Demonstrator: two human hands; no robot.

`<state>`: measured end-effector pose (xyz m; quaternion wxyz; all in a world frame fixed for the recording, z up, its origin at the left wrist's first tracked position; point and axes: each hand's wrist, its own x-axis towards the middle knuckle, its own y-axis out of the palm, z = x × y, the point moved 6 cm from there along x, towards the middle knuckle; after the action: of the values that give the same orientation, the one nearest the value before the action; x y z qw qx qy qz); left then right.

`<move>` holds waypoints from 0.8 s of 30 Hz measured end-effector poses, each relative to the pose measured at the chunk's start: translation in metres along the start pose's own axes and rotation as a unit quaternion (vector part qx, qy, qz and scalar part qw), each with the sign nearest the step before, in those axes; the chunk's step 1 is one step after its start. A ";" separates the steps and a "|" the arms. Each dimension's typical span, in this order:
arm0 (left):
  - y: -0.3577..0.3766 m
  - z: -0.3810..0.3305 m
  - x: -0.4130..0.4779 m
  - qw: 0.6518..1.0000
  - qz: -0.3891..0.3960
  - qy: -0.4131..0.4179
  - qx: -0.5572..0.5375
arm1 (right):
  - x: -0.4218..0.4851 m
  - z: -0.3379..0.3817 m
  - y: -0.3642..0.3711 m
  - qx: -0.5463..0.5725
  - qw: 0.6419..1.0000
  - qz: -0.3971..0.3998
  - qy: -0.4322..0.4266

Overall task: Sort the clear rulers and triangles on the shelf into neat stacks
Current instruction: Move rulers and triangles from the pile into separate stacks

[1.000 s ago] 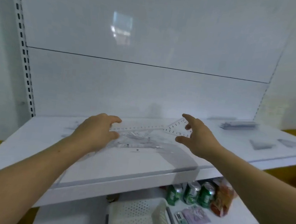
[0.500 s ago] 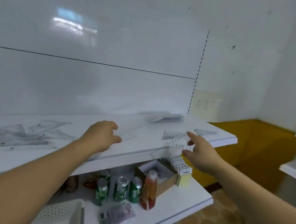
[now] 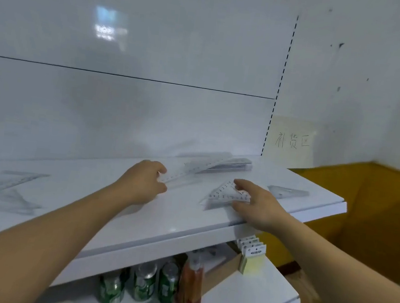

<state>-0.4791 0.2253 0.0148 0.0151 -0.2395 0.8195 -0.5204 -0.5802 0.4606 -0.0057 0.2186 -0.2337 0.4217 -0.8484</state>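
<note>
So – left hand [image 3: 141,182] has its fingers curled round the near end of a clear ruler [image 3: 179,175], thumb underneath. The ruler runs away from the knuckles up and to the right, low over the shelf [image 3: 186,224], and its far end reaches the ruler stack [image 3: 232,166] by the back panel. Right hand [image 3: 257,206] pinches a small clear triangle [image 3: 226,194]: index finger stretched over the top corner, thumb at the bottom edge, other fingers tucked behind. The triangle sits at the fingertips w/ its printed scale toward the camera. Can't tell if it lies flat or is just off the surface.

Around: a 2nd triangle [image 3: 288,192] lies flat just beyond the right hand, near the shelf's right end. A loose pile [image 3: 0,189] of clear pieces lies far left, well apart from both hands. Nothing lies btwn the ruler and the stack, nor btwn the two hands.

Edges – the right wrist crosses the shelf's front lip, the triangle near that lip. The right end of the shelf is just past the 2nd triangle. Below: green cans [image 3: 143,285], a red bottle [image 3: 190,283], yellow pads [image 3: 253,260]. A paper sign [image 3: 292,141] is on the wall.
</note>
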 end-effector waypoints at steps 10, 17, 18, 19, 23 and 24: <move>0.027 -0.014 0.055 0.999 -0.044 -0.014 -0.020 | 0.045 -0.030 0.011 -0.006 0.992 0.113 -0.053; 0.041 -0.033 0.078 0.994 -0.084 -0.039 -0.065 | 0.044 -0.031 0.014 -0.053 0.985 0.105 -0.129; 0.043 -0.036 0.083 0.992 -0.091 -0.044 -0.070 | 0.044 -0.031 0.013 -0.049 0.985 0.097 -0.137; 0.045 -0.038 0.088 0.991 -0.097 -0.049 -0.076 | 0.044 -0.031 0.012 -0.045 0.984 0.091 -0.143; 0.051 -0.046 0.107 0.987 -0.104 -0.053 -0.115 | 0.044 -0.030 0.010 -0.038 0.983 0.077 -0.164; 0.051 -0.048 0.110 0.985 -0.106 -0.052 -0.129 | 0.045 -0.029 0.009 -0.038 0.982 0.071 -0.171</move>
<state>-0.6091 0.2385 0.0180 -0.0287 -0.3515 0.8478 -0.3960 -0.6312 0.4482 -0.0189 0.3382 -0.3527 0.4256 -0.7616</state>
